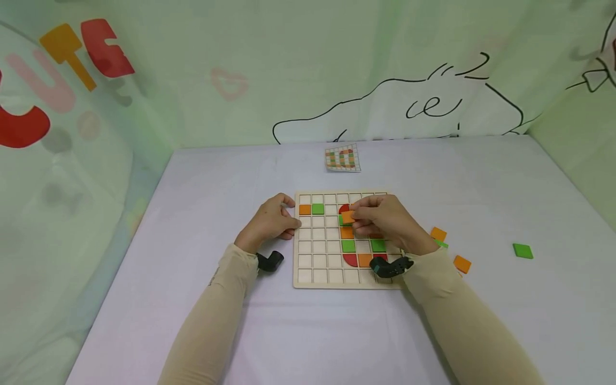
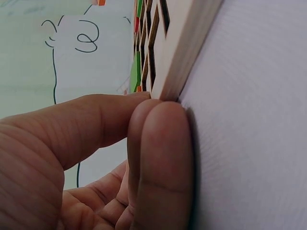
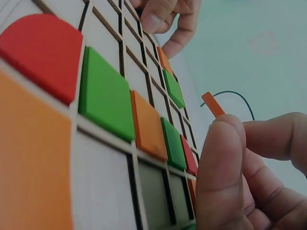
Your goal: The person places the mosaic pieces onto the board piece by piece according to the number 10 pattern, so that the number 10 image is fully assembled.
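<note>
A square wooden grid board (image 1: 318,276) lies on the table, its cells partly filled with orange and green square tiles and red rounded pieces. At its left edge my left hand (image 1: 269,222) holds the rim with thumb and fingertips, seen close in the left wrist view. Above the board, my right hand (image 1: 387,219) pinches an orange square tile (image 3: 213,104) between thumb and index finger. That tile is raised off the grid, near a green tile in the upper middle. My right hand hides part of the board's right side.
Behind the board a small printed pattern card (image 1: 343,158) stands on the white table. Loose tiles lie to the right: an orange tile (image 1: 462,264), another orange tile (image 1: 438,233) partly over a green one, and a separate green tile (image 1: 523,251). Patterned cloth hangs behind.
</note>
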Action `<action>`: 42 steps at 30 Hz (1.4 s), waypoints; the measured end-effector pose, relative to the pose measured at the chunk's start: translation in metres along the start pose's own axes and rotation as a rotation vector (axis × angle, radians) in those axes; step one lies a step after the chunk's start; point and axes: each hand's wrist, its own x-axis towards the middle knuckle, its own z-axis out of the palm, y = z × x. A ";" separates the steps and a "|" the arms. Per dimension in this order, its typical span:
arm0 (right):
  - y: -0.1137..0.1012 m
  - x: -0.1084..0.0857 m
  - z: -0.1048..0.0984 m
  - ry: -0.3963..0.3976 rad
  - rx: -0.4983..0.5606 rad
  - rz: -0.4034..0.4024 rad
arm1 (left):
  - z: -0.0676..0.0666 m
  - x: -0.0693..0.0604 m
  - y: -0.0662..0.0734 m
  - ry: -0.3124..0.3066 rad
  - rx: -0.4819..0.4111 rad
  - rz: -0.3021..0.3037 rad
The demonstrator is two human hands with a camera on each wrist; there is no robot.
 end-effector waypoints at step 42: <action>-0.010 0.036 0.052 -0.008 -0.109 -0.022 | -0.001 0.001 -0.001 -0.002 0.020 0.010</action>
